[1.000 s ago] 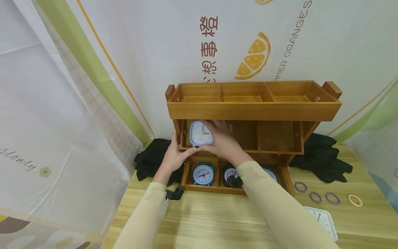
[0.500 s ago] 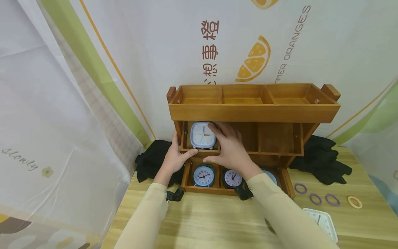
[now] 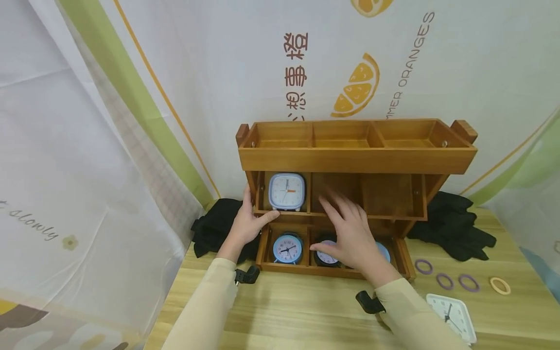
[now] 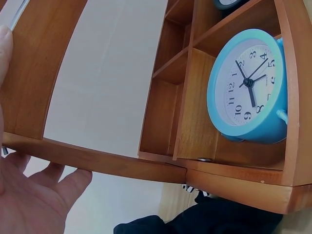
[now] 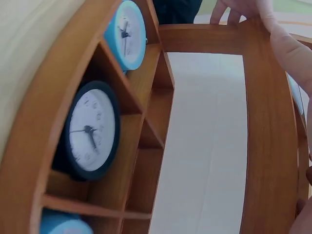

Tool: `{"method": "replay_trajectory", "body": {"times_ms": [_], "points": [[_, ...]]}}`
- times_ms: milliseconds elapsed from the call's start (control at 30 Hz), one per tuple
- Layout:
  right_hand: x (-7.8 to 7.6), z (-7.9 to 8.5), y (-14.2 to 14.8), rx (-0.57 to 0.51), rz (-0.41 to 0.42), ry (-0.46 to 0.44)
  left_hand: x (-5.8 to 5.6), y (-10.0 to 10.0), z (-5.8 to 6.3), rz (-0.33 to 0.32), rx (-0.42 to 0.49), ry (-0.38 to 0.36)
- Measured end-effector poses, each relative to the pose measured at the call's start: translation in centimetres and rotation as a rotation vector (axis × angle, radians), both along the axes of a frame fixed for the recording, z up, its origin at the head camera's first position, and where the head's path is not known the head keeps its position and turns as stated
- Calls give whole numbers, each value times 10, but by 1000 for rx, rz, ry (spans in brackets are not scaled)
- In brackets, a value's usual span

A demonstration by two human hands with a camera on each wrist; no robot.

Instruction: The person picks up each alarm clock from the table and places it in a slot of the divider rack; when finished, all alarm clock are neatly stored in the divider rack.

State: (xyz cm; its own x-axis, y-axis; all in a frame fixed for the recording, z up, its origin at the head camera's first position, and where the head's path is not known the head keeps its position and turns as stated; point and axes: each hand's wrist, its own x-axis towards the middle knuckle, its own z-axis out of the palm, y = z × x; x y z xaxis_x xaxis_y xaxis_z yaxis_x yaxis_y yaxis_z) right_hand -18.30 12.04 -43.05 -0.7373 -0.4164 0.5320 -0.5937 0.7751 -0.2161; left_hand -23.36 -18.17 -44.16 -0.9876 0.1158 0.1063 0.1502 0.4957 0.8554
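A wooden three-tier organizer box [image 3: 358, 160] stands at the back of the table. My left hand [image 3: 247, 223] holds the left end of its middle tier, thumb at the front edge, fingers along the outer side. A rounded square alarm clock [image 3: 286, 191], pale blue and white, stands upright in that tier's left compartment. My right hand [image 3: 352, 233] holds nothing; its fingers are spread in front of the middle compartment. Below stand a light-blue round alarm clock [image 4: 247, 83], a black round alarm clock [image 5: 92, 129] and another blue clock [image 3: 383, 251], partly hidden by my right hand.
Purple rings [image 3: 444, 281] and a cream ring [image 3: 499, 286] lie on the table at right, near a white square clock [image 3: 452, 316]. Black cloth [image 3: 450, 226] lies at both sides of the box. A printed curtain [image 3: 210, 97] hangs behind.
My right hand has let go of the square alarm clock and moved right, away from it. The clock stays in the left compartment. My left hand keeps its place on the box.
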Motion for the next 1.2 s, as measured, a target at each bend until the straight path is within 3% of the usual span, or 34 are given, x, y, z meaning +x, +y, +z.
{"method": "replay_trajectory", "body": {"times_ms": [233, 433, 633, 967, 1200], "points": [[20, -18, 26, 38, -24, 52, 1, 0, -1, 13, -6, -23], [39, -33, 46, 70, -49, 16, 1, -1, -1, 10, -11, -30], [59, -45, 65, 35, -81, -28, -1, -1, -2, 4, -11, -15], [104, -93, 109, 27, -203, -232, 0, 2, 0, -14, 11, 5], [125, -115, 127, 42, -297, -397, 2, 2, 1, -2, 6, -10]]}}
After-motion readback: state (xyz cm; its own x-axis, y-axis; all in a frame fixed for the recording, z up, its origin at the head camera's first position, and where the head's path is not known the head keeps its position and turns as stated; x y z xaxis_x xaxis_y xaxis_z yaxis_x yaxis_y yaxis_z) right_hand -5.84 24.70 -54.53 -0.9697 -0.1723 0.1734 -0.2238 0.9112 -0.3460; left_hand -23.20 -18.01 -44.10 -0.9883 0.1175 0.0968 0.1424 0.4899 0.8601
